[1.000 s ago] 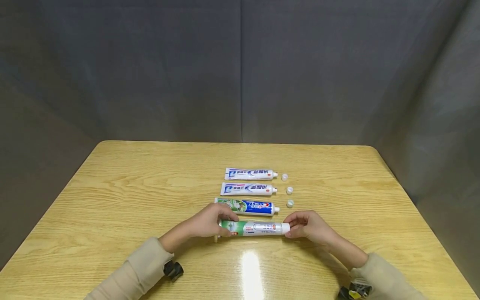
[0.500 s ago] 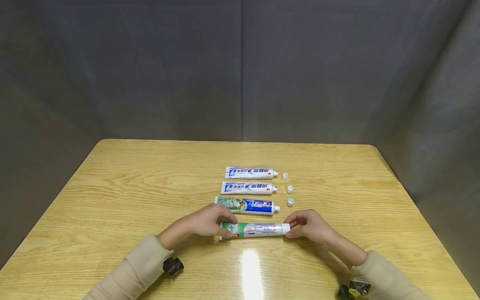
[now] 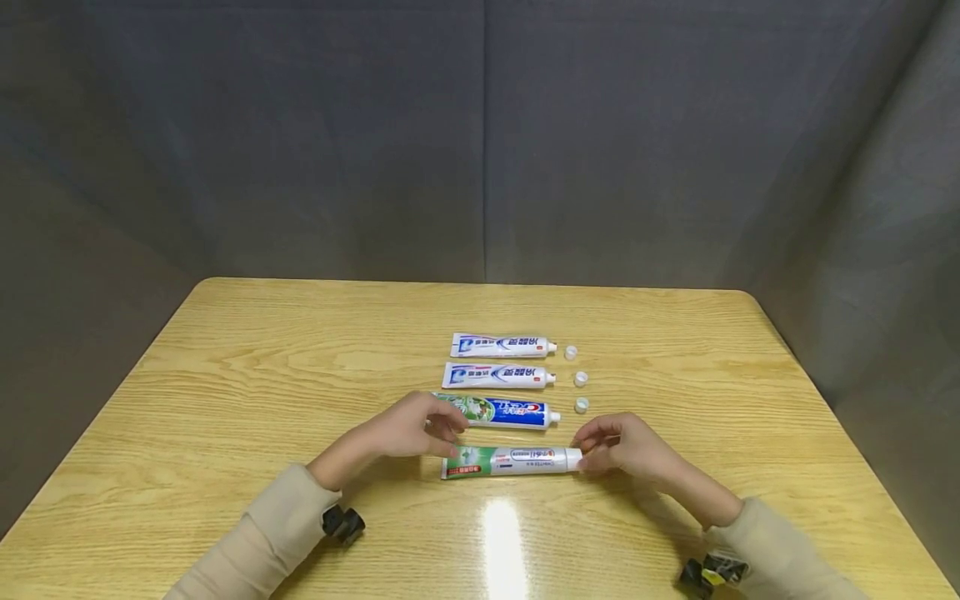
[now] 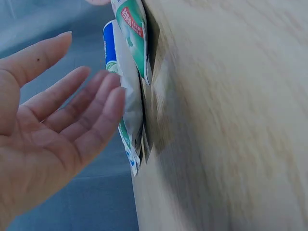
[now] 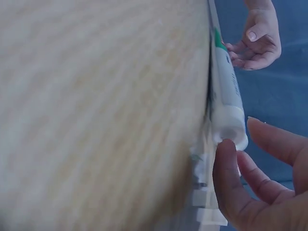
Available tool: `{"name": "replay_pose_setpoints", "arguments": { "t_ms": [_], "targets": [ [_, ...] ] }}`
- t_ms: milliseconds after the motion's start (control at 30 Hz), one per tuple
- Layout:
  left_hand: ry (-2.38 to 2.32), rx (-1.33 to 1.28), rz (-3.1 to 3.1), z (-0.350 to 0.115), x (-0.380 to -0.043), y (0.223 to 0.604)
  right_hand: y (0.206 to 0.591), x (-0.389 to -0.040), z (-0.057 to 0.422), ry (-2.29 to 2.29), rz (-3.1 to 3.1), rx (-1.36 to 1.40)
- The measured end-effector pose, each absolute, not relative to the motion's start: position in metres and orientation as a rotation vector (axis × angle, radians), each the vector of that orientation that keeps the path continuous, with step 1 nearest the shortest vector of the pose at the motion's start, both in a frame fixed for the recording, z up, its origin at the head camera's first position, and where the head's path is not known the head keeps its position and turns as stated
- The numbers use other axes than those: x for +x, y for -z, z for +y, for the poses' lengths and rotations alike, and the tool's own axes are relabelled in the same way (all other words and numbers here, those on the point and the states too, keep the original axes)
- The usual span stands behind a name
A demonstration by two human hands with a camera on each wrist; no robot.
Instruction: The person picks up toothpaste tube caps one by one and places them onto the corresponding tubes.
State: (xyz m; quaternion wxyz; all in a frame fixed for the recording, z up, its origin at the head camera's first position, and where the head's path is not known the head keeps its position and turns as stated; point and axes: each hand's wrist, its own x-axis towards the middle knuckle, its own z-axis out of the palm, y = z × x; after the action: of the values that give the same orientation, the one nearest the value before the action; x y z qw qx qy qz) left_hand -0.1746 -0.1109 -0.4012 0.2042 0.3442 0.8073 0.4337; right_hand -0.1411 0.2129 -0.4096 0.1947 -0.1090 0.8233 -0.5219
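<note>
A green and white toothpaste tube (image 3: 510, 461) lies on the table nearest the person, its white cap (image 3: 573, 459) on and pointing right. My left hand (image 3: 420, 425) hovers over the tube's flat end; in the left wrist view its fingers (image 4: 91, 108) are spread and hold nothing. At the capped end, my right hand (image 3: 626, 448) has its fingertips right by the cap, thumb and fingers parted in the right wrist view. Behind lies a blue and green Crest toothpaste tube (image 3: 517, 413), its nozzle bare, partly overlapped by the left hand.
Farther back lie two white and blue toothpaste tubes, one (image 3: 498, 376) in front of the other (image 3: 501, 345), both uncapped. Three loose white caps, such as the nearest cap (image 3: 581, 406), sit right of the nozzles. The wooden table (image 3: 262, 358) meets dark grey curtains behind.
The nearest tube has moved slightly toward the person and lies flat. My left hand has let go and risen up and left; my right fingers have loosened from the cap.
</note>
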Motion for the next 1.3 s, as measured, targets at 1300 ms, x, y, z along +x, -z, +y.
{"name": "replay_pose_setpoints", "arguments": {
  "t_ms": [1300],
  "targets": [
    [-1.463, 0.736, 2.207, -0.105, -0.220, 0.428, 0.423, -0.186, 0.230, 1.593, 2.361, -0.143]
  ]
}}
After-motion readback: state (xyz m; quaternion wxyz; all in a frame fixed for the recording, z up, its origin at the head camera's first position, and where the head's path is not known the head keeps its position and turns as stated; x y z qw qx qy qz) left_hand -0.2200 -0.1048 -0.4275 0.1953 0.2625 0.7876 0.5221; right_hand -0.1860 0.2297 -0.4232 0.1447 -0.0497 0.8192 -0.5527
